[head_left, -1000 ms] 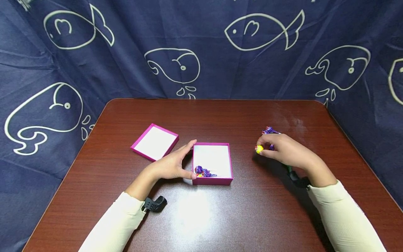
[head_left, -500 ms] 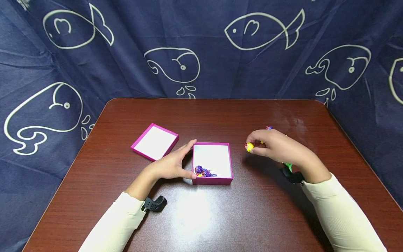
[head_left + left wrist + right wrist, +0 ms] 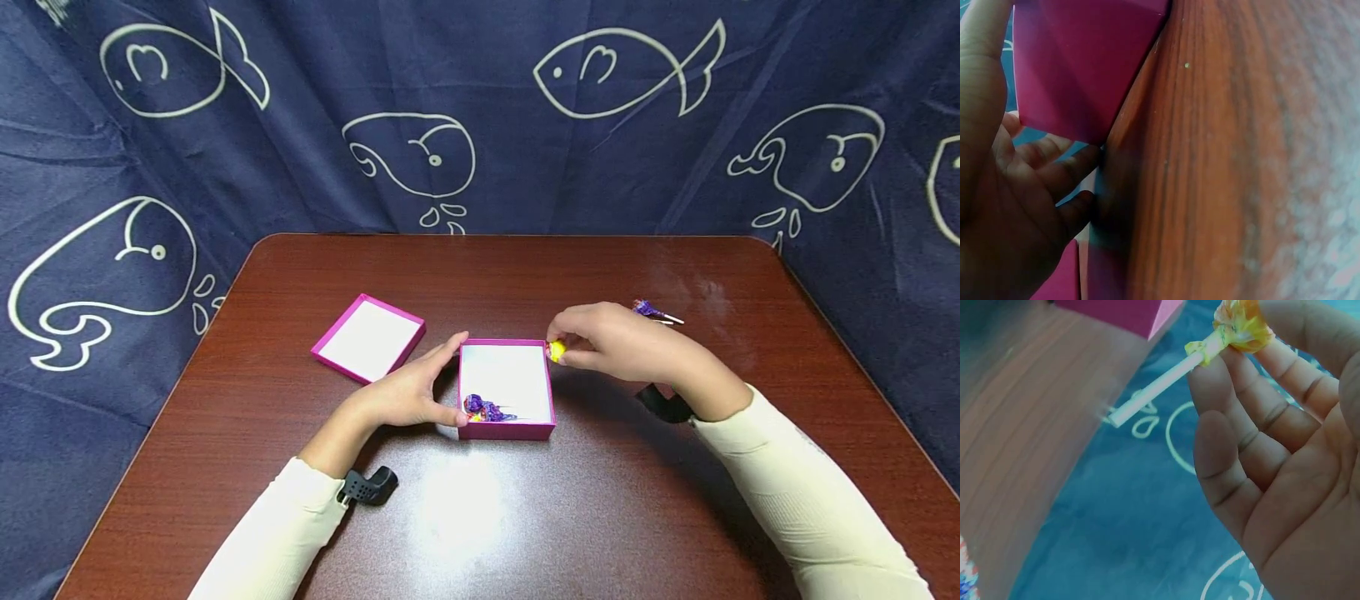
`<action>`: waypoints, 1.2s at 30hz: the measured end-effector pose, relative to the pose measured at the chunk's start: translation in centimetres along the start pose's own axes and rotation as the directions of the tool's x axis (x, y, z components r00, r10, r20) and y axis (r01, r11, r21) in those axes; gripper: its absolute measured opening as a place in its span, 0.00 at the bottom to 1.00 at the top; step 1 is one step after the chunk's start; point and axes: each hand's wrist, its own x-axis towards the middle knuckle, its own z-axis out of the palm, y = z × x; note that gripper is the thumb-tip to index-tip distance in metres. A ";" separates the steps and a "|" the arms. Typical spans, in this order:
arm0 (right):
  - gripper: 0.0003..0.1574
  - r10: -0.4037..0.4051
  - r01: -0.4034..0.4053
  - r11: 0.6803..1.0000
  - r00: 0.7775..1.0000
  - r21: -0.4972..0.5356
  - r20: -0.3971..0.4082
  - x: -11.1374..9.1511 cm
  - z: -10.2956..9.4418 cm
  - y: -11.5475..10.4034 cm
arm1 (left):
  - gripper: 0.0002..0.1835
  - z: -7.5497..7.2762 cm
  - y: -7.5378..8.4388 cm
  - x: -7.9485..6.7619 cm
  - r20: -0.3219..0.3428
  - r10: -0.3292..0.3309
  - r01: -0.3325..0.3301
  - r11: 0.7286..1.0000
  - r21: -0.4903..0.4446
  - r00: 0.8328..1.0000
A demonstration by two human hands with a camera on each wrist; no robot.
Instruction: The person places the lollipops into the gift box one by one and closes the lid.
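A yellow-wrapped lollipop (image 3: 557, 350) is pinched at its candy end by my right hand (image 3: 626, 342), close to the far right corner of the pink box. In the right wrist view, the white stick of the lollipop (image 3: 1157, 389) points away from the fingers. My left hand (image 3: 408, 390) rests against the left side of the open box (image 3: 504, 432), thumb at the near corner and forefinger at the far one. Inside the box, along its near left edge, lie several lollipops (image 3: 487, 410), mostly purple. The left wrist view shows the pink wall (image 3: 1085, 62) between thumb and fingers.
A pink lid (image 3: 369, 340) lies white inside up, left of the box and behind the left hand. Beyond the right hand, purple-wrapped lollipops (image 3: 648, 308) lie on the brown table (image 3: 570, 517). A dark blue cloth (image 3: 495, 75) with fish drawings hangs behind.
My right hand has carried the yellow lollipop leftward from the lollipops at the right to the box's right edge. The left hand and box have stayed in place.
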 end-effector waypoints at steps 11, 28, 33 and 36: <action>0.08 -0.046 0.043 0.998 0.995 0.038 0.084 2.8 0.9 -1.7 | 0.64 0.0 0.0 -0.1 -0.005 0.002 -0.002 1.000 -0.006 1.000; 0.06 -0.022 0.013 0.998 0.990 0.062 0.139 6.2 3.5 -2.7 | 0.64 0.1 0.0 -0.1 -0.008 0.009 -0.009 1.000 -0.003 1.000; 0.05 -0.042 0.030 0.996 0.988 0.082 0.148 6.8 4.2 -2.7 | 0.63 0.1 -0.1 -0.1 -0.009 0.019 -0.019 1.000 -0.001 1.000; 0.05 -0.030 0.017 0.996 0.987 0.086 0.156 7.0 4.5 -2.7 | 0.63 0.1 -0.1 0.0 -0.010 0.028 -0.028 1.000 -0.002 1.000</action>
